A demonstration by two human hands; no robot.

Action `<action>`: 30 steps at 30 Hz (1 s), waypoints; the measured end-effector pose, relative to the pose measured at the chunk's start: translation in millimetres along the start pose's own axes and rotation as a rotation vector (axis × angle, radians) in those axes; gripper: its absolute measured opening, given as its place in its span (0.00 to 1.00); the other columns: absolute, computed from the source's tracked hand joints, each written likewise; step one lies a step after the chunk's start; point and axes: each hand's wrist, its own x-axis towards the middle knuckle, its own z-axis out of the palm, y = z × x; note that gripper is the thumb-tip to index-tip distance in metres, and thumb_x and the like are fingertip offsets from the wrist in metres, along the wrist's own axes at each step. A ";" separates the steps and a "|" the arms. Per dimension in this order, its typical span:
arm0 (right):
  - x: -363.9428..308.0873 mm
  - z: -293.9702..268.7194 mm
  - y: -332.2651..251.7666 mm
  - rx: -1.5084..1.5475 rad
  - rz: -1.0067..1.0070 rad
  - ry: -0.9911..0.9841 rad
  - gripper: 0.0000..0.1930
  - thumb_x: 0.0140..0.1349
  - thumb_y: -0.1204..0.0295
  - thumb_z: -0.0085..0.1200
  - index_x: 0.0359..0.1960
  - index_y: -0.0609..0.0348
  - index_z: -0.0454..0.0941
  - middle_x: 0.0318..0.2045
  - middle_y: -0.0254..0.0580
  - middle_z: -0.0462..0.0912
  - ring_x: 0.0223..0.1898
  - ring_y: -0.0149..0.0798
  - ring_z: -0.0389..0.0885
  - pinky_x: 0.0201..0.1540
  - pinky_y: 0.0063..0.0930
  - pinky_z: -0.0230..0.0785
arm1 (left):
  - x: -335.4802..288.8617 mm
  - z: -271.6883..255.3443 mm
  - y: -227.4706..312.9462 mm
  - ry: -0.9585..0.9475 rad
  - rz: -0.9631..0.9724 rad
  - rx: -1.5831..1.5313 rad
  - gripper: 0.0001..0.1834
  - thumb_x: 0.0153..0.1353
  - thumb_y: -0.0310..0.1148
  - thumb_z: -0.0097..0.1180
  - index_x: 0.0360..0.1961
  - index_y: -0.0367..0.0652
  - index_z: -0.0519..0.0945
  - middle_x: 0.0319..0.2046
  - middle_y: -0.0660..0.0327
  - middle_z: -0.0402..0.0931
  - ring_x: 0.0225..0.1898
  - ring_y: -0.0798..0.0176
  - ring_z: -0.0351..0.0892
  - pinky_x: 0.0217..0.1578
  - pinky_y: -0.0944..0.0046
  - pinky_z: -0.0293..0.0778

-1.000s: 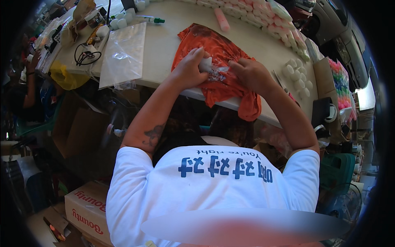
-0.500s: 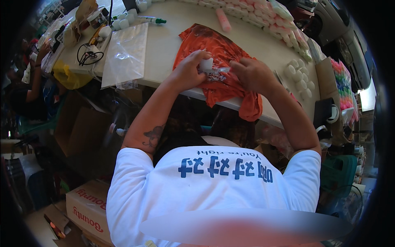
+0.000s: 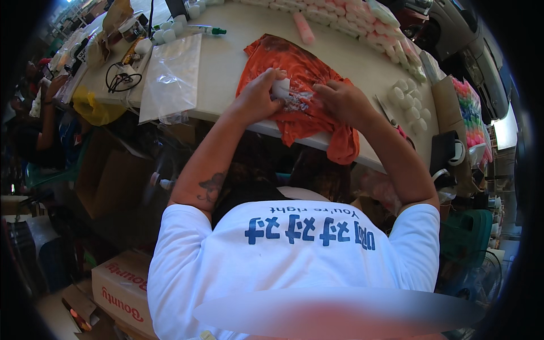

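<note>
Cylinder [image 3: 280,88], short and white, was in our left hand [image 3: 258,96], above the orange cloth [image 3: 297,127] at the front edge of the table [image 3: 221,62]. Our left fingers were clamped on it, thumb on the near side. Our right hand [image 3: 344,102] was just beside it, its fingers curled in over the cloth; we could not tell whether they were closed on a tool, as the knuckles hid what was under them. White bits [image 3: 297,102] lay scattered on the cloth between our hands, so we judged this piece to be partly done. It showed too small for us to say how much was left on it. To the right, more white pieces [image 3: 406,102] stood grouped past the scissors [image 3: 389,115]; whether those were finished or waiting, we could not tell. A pink roll [image 3: 304,28] lay beyond the cloth, out of our hands, and packs [image 3: 345,11] lined the far edge. A clear bag [image 3: 170,85] lay flat to the left.
</note>
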 end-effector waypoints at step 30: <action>-115.8 -33.2 -35.6 0.547 0.964 0.248 0.25 0.61 0.66 0.65 0.59 0.59 0.74 0.47 0.49 0.77 0.48 0.42 0.77 0.53 0.33 0.70 | 24.7 -6.7 -5.5 0.174 0.173 0.339 0.29 0.53 0.19 0.60 0.56 0.51 0.72 0.59 0.52 0.69 0.59 0.43 0.71 0.56 0.52 0.74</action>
